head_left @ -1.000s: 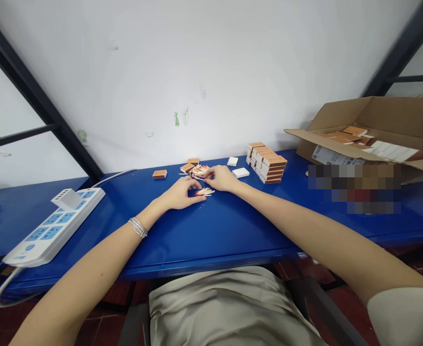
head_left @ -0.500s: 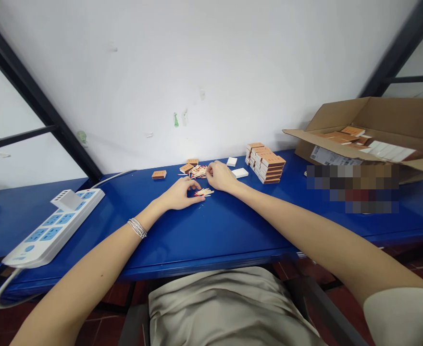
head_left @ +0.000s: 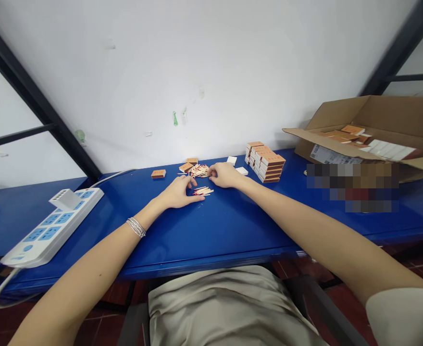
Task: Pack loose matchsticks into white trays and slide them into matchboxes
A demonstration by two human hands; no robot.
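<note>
A small bundle of red-tipped matches (head_left: 205, 191) lies on the blue table, beside the spread thumb and fingers of my left hand (head_left: 178, 193). The thumb rests on the table at the near side of that bundle. Just behind is a larger loose heap of matches (head_left: 199, 170). At the heap's right edge, my right hand (head_left: 224, 175) has its fingers curled in a pinch; what is between the fingertips is too small to make out. Orange matchboxes (head_left: 186, 167) sit against the heap's left side, and one more matchbox (head_left: 158, 174) lies apart to the left.
White box pieces (head_left: 242, 171) lie behind my right hand. To their right stands a stack of matchboxes (head_left: 269, 163). An open cardboard carton (head_left: 336, 156) with more boxes is at the far right. On the left lies a white power strip (head_left: 56, 230) with a cable. A wall backs the table (head_left: 211, 235).
My right hand has shifted slightly right and down at the edge of the larger heap, uncovering more of it. My left hand stays beside the small bundle, its fingers drawn slightly back.
</note>
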